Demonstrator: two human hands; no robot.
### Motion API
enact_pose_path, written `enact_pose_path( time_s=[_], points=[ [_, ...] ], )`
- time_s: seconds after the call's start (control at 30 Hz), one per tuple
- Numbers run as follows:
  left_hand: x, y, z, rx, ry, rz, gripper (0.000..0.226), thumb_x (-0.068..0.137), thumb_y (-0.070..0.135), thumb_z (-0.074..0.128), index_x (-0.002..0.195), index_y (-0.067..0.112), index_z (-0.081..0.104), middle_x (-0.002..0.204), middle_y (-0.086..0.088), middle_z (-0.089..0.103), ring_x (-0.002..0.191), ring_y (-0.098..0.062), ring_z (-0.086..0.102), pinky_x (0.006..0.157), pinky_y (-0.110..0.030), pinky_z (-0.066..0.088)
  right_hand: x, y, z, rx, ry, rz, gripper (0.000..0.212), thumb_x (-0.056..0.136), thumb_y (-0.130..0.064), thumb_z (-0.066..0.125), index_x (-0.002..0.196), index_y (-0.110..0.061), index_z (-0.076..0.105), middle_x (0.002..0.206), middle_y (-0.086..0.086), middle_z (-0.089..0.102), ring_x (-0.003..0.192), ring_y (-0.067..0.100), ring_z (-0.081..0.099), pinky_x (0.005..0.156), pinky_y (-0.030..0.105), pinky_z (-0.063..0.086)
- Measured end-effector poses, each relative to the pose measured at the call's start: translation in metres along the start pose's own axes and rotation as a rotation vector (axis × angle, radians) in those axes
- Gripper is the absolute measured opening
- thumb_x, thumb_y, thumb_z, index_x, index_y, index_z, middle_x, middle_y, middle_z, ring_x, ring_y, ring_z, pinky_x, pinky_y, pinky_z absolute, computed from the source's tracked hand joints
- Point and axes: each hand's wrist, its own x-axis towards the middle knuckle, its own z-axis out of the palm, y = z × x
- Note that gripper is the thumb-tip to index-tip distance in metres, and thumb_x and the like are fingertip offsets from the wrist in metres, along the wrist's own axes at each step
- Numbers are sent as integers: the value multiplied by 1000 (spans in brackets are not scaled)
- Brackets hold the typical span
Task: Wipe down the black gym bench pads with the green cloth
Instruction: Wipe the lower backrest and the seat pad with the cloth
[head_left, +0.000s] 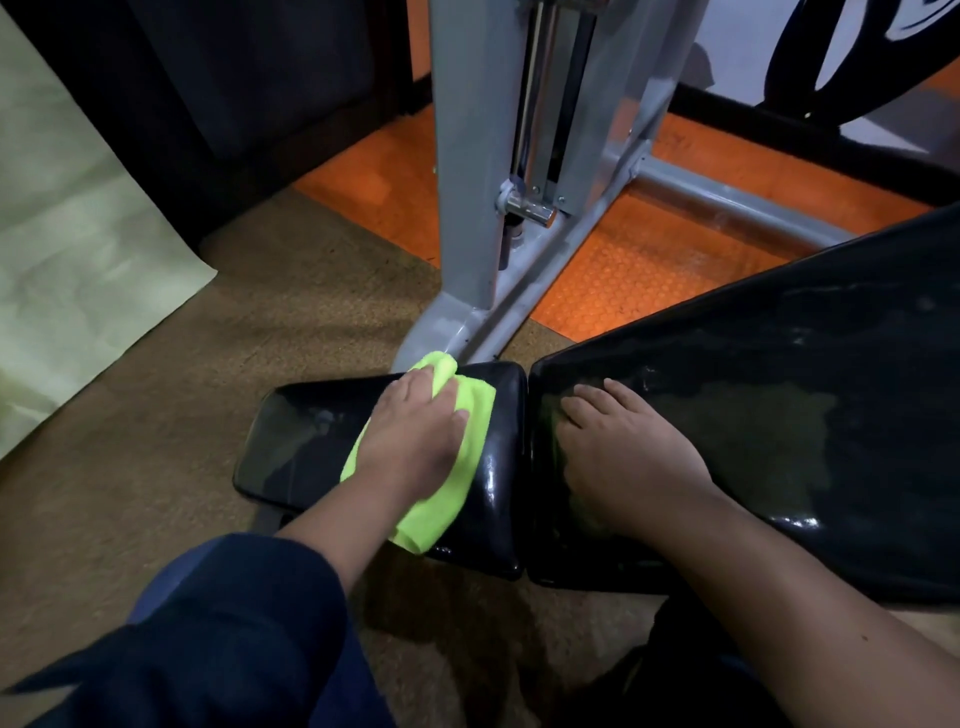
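The left hand (415, 441) presses the bright green microfibre cloth (470, 415) flat-fingered on the small black vinyl seat pad (296, 441); its unwiped length runs leftward. The right hand (623, 447) rests open on the long black back pad (779, 415).

Dim indoor scene with dark, heavily shadowed upper corners. Soft light pools on the orange floor mat (649, 280) and grey metal frame (467, 156). Faint glare streaks the glossy black bench pads (779, 389). Wide-angle lens bends the edges; focus is slightly soft throughout.
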Motion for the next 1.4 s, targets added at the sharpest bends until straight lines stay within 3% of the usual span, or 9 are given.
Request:
enact_pose_path(
  time_s=[0.13,0.27,0.47,0.6,0.73,0.93,1.1,1.23,1.4],
  points=[
    [0,-8,5,20,7,89,57,100,45,24,150,18,33,152,-17,35,143,-30,29,120,-43,24,-1,0,1,-3,5,2,47,99,-32,34,137,-14,55,147,11,47,143,30,33,122,48,11],
    [19,-6,-2,27,11,-41,56,101,43,24,146,15,41,144,-20,44,131,-33,40,112,-43,32,1,0,0,-3,17,9,46,98,-32,33,133,-15,58,144,9,51,140,30,36,122,47,13],
    [23,-13,-2,-46,15,1,50,102,42,30,146,19,42,143,-15,45,130,-31,41,109,-42,32,2,0,6,-15,16,14,44,97,-31,35,129,-15,61,140,10,54,138,31,40,121,48,16],
    [41,-8,-4,-22,0,-79,53,97,43,20,125,15,56,121,-17,56,109,-35,51,98,-45,41,2,1,4,-18,16,10,42,98,-31,37,128,-15,61,140,10,54,138,31,40,122,48,15],
    [33,-21,-3,-68,-5,-21,50,101,43,26,140,20,48,132,-14,51,118,-33,49,100,-45,40,2,0,4,-18,7,11,43,99,-32,36,130,-14,59,141,11,52,139,31,38,122,48,14],
    [33,-21,3,-40,27,-30,54,99,44,23,138,17,49,133,-18,50,117,-34,48,104,-46,39,4,0,5,-16,11,11,44,97,-31,35,128,-14,61,138,11,55,137,32,40,121,48,18],
    [31,-29,-3,20,89,-17,41,98,32,48,129,8,59,120,-25,59,107,-39,56,95,-48,48,5,0,5,-26,2,2,46,97,-32,36,131,-13,59,141,11,53,138,32,39,122,48,16],
    [12,-26,13,1,36,-10,64,99,47,18,147,12,40,147,-27,40,136,-39,38,115,-48,32,2,0,2,-28,2,4,46,98,-33,35,134,-14,57,144,11,50,140,31,36,122,48,13],
    [7,-25,6,8,50,-82,58,101,43,24,150,14,37,151,-25,36,139,-36,34,117,-45,27,3,-1,2,-42,8,-5,46,98,-32,33,133,-15,57,142,10,51,139,31,37,122,47,13]
  ],
)
